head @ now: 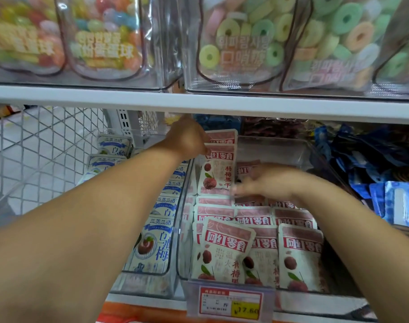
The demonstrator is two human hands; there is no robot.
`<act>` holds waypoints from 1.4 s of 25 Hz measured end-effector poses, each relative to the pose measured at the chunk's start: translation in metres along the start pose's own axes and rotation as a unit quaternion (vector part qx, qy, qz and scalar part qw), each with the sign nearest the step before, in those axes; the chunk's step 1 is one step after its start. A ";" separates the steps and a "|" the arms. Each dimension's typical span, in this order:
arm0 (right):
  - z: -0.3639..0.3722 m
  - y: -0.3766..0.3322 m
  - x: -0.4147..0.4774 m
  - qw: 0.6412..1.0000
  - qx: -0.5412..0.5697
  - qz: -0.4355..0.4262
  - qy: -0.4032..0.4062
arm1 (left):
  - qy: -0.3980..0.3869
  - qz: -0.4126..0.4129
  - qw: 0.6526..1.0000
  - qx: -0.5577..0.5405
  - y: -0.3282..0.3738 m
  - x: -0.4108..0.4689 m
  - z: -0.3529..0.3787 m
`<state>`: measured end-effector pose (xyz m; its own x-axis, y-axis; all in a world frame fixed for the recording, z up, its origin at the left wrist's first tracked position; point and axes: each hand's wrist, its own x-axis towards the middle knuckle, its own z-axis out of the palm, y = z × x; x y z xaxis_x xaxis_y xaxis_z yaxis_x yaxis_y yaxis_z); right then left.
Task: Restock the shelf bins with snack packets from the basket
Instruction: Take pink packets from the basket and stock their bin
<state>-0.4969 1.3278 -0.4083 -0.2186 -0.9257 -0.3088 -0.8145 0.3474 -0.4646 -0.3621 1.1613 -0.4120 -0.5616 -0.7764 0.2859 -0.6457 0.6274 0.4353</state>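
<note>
Left hand (187,136): reaches deep into the clear bin (315,159), fingers closed on the top edge of an upright red packet (218,169) at the back left.
Right hand (266,180): blurred, fingers spread and flat, low over the packets in the middle of the bin; it seems to hold nothing.
Held packet: stands on end against another red packet (222,136) behind it, under the white shelf (199,101).
Front rows (257,248): red packets already stand in rows up to the front wall, above the price tag (230,303).
Back right of bin: bare, so there is room for more.
Neighbour bin (152,243): blue-white packets, just beside on the left.
Basket: not in view.
Step in hand: probably setting the packet upright into the back row.
How to do it well: keep the packet facing forward, let the right hand press the row steady, then let go only when it leans safely on its neighbour.
</note>
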 end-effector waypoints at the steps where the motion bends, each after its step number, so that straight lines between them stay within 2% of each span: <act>1: 0.001 -0.001 -0.012 0.996 -0.039 -0.012 -0.077 | 0.005 -0.014 1.000 -0.007 0.000 0.000 0.000; 3: 0.008 -0.002 -0.030 0.984 -0.081 -0.030 -0.159 | 0.003 -0.034 0.999 -0.008 0.000 -0.001 0.000; 6: 0.017 0.001 -0.029 0.990 -0.016 -0.050 -0.128 | 0.000 -0.039 0.999 -0.016 0.000 -0.002 0.001; 8: 0.008 0.000 -0.023 0.992 0.088 -0.064 -0.057 | 0.000 -0.040 0.999 -0.020 0.002 -0.004 0.000; 11: -0.015 -0.004 -0.003 0.953 0.275 -0.083 0.095 | -0.004 -0.029 0.999 -0.013 -0.001 -0.002 0.002; 13: -0.020 -0.009 0.012 0.932 0.265 -0.118 0.216 | 0.001 -0.028 0.999 -0.030 -0.005 -0.001 0.004; 14: -0.016 -0.011 0.018 0.932 0.233 -0.126 0.246 | 0.001 -0.028 0.999 -0.038 -0.006 -0.001 0.004; 16: -0.001 -0.009 0.033 0.950 0.179 -0.104 0.234 | -0.001 -0.025 0.999 -0.033 -0.007 0.000 0.004; 19: 0.018 -0.002 0.043 0.943 0.286 -0.035 0.169 | -0.002 -0.038 0.998 -0.042 -0.005 -0.001 0.003; 22: 0.022 0.003 0.043 0.933 0.334 -0.010 0.133 | -0.006 -0.056 0.997 -0.057 -0.006 0.000 0.005; 28: 0.030 -0.005 0.047 0.936 0.310 -0.014 0.164 | -0.007 -0.076 0.993 -0.096 -0.002 -0.007 0.001; 32: 0.033 -0.004 0.042 0.932 0.335 0.002 0.138 | -0.037 -0.072 0.984 -0.158 0.014 -0.034 -0.017; 35: 0.031 -0.002 0.022 0.943 0.308 0.005 0.129 | -0.016 -0.098 0.986 -0.132 0.022 -0.064 -0.039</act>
<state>-0.4836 1.3113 -0.4394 -0.4128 -0.8998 -0.1410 -0.3624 0.3044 -0.8809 -0.3206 1.2223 -0.3876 -0.4582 -0.8761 0.1497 -0.5877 0.4250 0.6885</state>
